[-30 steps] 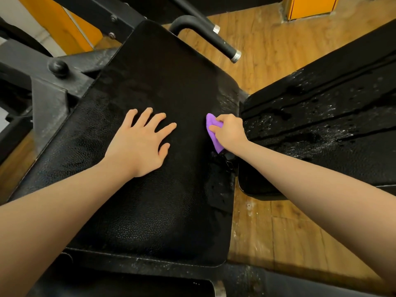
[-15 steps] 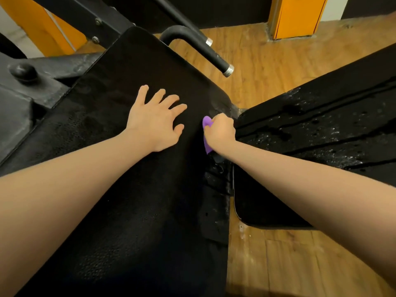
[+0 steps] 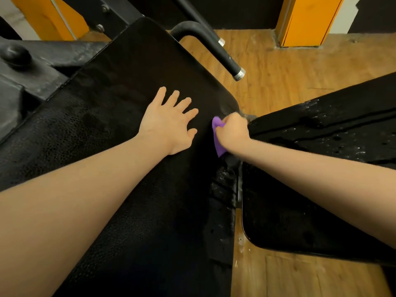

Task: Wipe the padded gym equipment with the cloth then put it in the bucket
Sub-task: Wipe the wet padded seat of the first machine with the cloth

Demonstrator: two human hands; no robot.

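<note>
Two bare forearms reaching in from the near edge, over a black pad [image 3: 120, 159] with a pebbled, leather-like skin. Beside its near right edge, a strip of wood floor [image 3: 278, 275] with pale wet marks. Farther in, left hand [image 3: 169, 123] flat on the pad, palm down, fingers straight and spread, holding nothing. Just right of it, right hand [image 3: 232, 133] curled round a purple cloth [image 3: 217, 136], gripping it and pressing it to the pad's right edge, close to the rounded far corner; cloth showing only as a fold above the knuckles and a point hanging below the fist. To the right, a second pad [image 3: 321, 146], black, angled away, flecked with wet spots and streaks, right forearm crossing over it. Between the two pads, a dark torn-looking side seam [image 3: 225, 189] with white specks. At far left, grey metal frame [image 3: 32, 67] with a round black knob [image 3: 15, 54]. Beyond the first pad, a curved black handle [image 3: 214, 48] ending in a silver cap. Farthest back, orange panels [image 3: 306, 20] against a dark wall. Bucket nowhere in view.
</note>
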